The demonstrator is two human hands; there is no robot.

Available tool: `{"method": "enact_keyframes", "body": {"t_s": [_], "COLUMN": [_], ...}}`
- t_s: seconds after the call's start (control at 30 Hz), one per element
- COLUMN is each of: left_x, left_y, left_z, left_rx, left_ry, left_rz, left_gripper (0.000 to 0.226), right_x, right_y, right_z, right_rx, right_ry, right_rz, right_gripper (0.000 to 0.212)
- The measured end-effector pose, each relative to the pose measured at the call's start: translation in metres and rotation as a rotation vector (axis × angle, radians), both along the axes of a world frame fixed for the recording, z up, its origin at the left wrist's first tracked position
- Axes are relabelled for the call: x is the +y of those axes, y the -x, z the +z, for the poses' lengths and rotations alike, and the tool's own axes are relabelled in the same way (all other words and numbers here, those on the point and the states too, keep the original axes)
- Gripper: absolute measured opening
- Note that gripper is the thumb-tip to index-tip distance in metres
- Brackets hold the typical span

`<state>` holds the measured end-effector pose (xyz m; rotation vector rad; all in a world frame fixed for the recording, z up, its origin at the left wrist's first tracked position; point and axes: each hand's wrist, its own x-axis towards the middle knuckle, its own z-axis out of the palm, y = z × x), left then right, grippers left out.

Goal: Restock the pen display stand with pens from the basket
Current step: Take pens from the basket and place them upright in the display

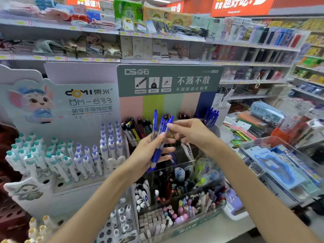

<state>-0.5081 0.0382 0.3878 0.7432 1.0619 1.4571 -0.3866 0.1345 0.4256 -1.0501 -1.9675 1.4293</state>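
Pens: bunch of blue clear-barrelled click pens [160,137], upright, in front of the display.
Left hand [150,151]: wrapped round the bunch's lower barrels.
Right hand [189,132]: fingertips pinching one pen's top.
Display stand: grey-green card header [168,79] reading "DS", pastel striped back, more blue pens in its right slot [211,117].
Left neighbour: white "DOMI DM-633" board [87,97], teal- and purple-capped pens in holes.
Below: clear plastic bins [177,186] of assorted pens.
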Motion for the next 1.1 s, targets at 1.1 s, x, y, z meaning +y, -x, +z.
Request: {"method": "enact_keyframes", "body": {"t_s": [1.1], "left_x": [0.066], "left_y": [-0.046], "left_z": [-0.002], "left_rx": [-0.128], "left_ry": [0.116], "left_rz": [-0.117], "left_gripper": [0.017], "right_x": [0.093], "right_y": [-0.061], "right_z": [-0.014], "right_rx": [-0.551], "right_ry": [-0.763], "right_rz": [-0.554], "right_gripper": [0.032]}}
